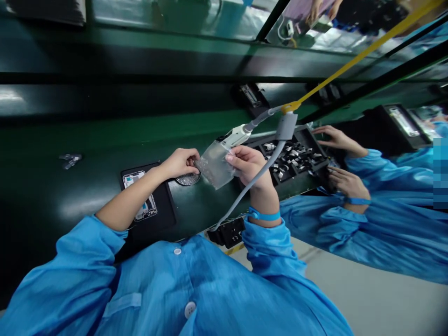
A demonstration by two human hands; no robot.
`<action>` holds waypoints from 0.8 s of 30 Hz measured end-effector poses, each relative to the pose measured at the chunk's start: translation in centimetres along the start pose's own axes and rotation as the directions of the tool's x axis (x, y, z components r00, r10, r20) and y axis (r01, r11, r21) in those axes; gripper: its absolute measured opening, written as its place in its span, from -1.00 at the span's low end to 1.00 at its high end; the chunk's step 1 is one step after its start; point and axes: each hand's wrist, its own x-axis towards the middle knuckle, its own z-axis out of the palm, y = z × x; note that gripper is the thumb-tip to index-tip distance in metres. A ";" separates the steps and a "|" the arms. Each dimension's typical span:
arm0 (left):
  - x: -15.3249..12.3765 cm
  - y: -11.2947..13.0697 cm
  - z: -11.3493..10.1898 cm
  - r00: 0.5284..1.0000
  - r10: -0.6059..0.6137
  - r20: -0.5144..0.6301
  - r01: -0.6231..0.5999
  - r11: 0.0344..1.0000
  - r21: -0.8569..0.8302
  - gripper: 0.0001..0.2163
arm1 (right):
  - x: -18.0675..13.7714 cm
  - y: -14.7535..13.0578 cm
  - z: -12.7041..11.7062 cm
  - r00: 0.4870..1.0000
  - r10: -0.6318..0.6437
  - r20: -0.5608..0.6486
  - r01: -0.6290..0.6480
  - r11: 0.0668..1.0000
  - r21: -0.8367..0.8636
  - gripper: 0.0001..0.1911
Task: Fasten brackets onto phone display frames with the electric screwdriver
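Straight to the tabletop (94, 140) now, dark green and glossy, with a soft pale glare of light toward its left end. On past its far edge, into a long dark strip (140, 100) running alongside, then up to a greenish ledge (175, 58). Further out still, across a shiny surface (140, 14) catching pale and bluish reflections. Over to the far right, past a dark slanting frame bar (402, 71). And down below the near edge, toward the right: onto pale grey floor (336, 275), with a yellow stripe (235, 249) close in.
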 end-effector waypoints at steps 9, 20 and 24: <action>0.5 -0.3 0.9 0.999 -0.036 0.023 0.040 0.980 -0.194 -0.86 | 0.3 -0.5 -0.5 0.999 0.042 -0.011 -0.041 0.994 0.100 -0.49; 0.4 -2.2 0.1 0.990 -0.127 0.066 0.143 0.912 -0.384 -0.81 | 0.5 0.1 -0.4 0.999 0.051 -0.016 -0.050 0.996 0.075 -0.50; 0.5 -2.1 0.4 0.989 -0.128 0.076 0.147 0.914 -0.379 -0.74 | 0.6 0.2 -0.3 0.999 0.034 -0.018 -0.032 0.996 0.078 -0.52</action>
